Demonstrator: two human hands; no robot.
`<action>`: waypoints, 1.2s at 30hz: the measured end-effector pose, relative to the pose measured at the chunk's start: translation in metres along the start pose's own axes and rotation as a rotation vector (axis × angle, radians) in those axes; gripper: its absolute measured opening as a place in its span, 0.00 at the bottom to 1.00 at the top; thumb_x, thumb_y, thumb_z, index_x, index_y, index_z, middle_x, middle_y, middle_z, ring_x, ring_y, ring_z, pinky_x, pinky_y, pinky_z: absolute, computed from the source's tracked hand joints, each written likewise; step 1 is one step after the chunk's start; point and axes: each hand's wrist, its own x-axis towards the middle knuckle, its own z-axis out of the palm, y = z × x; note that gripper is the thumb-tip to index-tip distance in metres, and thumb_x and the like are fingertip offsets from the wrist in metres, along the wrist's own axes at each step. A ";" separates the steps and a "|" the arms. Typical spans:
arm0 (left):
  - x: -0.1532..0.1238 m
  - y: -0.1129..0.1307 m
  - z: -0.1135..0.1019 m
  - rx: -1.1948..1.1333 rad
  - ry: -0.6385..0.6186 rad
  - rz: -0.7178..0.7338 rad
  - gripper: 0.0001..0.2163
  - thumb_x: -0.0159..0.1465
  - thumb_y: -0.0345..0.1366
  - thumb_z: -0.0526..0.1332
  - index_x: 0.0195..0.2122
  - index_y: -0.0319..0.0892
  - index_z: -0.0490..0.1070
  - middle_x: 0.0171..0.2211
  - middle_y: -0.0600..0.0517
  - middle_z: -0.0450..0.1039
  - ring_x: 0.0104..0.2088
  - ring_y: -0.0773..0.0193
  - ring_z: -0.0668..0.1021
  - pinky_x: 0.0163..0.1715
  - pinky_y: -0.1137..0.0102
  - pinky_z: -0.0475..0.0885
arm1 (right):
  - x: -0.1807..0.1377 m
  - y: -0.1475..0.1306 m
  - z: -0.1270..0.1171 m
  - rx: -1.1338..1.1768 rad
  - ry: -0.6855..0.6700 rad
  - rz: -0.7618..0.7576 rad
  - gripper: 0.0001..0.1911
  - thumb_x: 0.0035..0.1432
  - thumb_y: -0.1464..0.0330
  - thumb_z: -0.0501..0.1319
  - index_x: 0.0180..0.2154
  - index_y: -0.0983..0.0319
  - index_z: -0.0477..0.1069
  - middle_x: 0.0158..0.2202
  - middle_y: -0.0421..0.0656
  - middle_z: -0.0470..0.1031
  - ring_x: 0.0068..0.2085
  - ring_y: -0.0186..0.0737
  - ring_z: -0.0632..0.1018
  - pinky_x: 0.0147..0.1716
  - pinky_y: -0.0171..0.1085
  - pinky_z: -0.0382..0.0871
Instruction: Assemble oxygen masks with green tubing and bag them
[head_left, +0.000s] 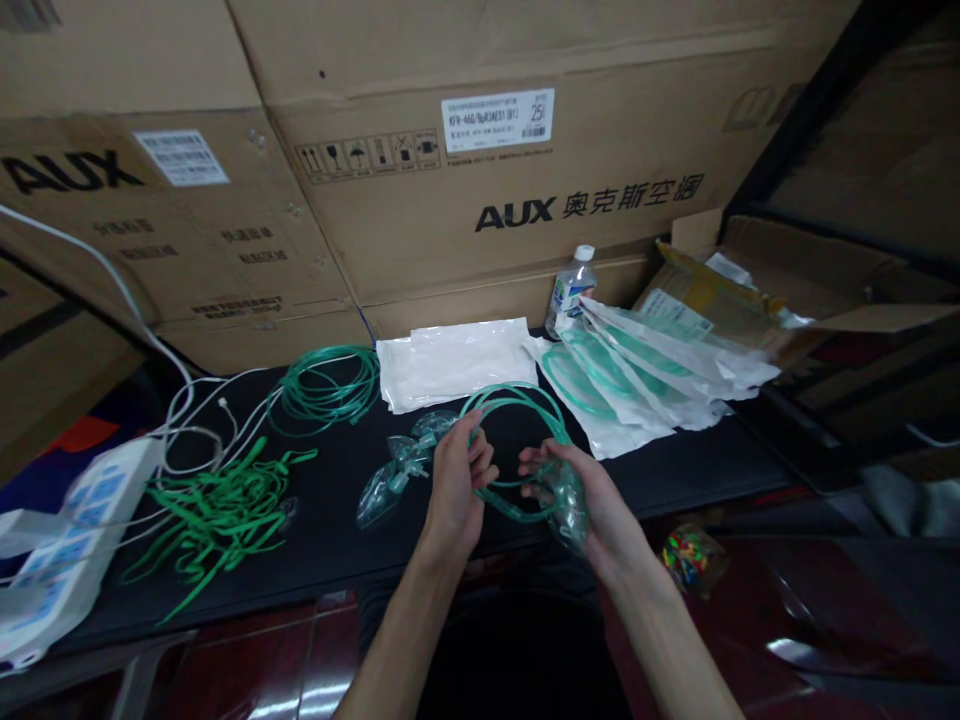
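My left hand (463, 478) grips a loose coil of clear green tubing (525, 392) at its left side, thumb on top. In my right hand (589, 485) is a transparent green oxygen mask (568, 503), held against the coil's right side; some of its fingers are curled behind the tubing. Just left of my left hand, several clear masks (390, 480) lie in a group on the black table. A bigger coil of green tubing (330, 385) rests farther left. Nearer the front left is a tangled heap of green elastic straps (225, 515).
White pouches (457, 365) lie flat behind my hands. Fanned pouches with green tubing (637, 380) sit at right, near a plastic bottle (571, 290) and an open carton (750, 280). A power strip (82, 550) with white cables is at left. Large AUX cartons (390, 240) stand behind.
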 end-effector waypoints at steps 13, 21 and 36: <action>0.008 -0.011 0.000 -0.180 0.167 0.001 0.17 0.58 0.46 0.71 0.34 0.33 0.77 0.17 0.66 0.44 0.17 0.77 0.47 0.14 0.78 0.43 | -0.017 0.013 -0.007 0.102 -0.081 0.095 0.14 0.51 0.61 0.75 0.30 0.64 0.76 0.29 0.46 0.82 0.44 0.51 0.84 0.56 0.50 0.72; 0.009 -0.029 0.018 -0.371 0.424 0.090 0.09 0.62 0.41 0.67 0.36 0.42 0.72 0.20 0.64 0.46 0.16 0.75 0.57 0.15 0.79 0.55 | -0.021 0.033 -0.001 0.210 -0.028 -0.048 0.21 0.49 0.62 0.75 0.45 0.60 0.78 0.38 0.43 0.83 0.44 0.49 0.83 0.55 0.50 0.73; -0.027 -0.089 0.007 0.047 0.269 -0.074 0.16 0.65 0.50 0.67 0.44 0.43 0.76 0.42 0.51 0.76 0.40 0.66 0.77 0.38 0.75 0.72 | 0.008 0.009 -0.001 0.500 0.196 -0.094 0.10 0.50 0.68 0.71 0.35 0.64 0.76 0.25 0.35 0.73 0.32 0.31 0.79 0.48 0.36 0.78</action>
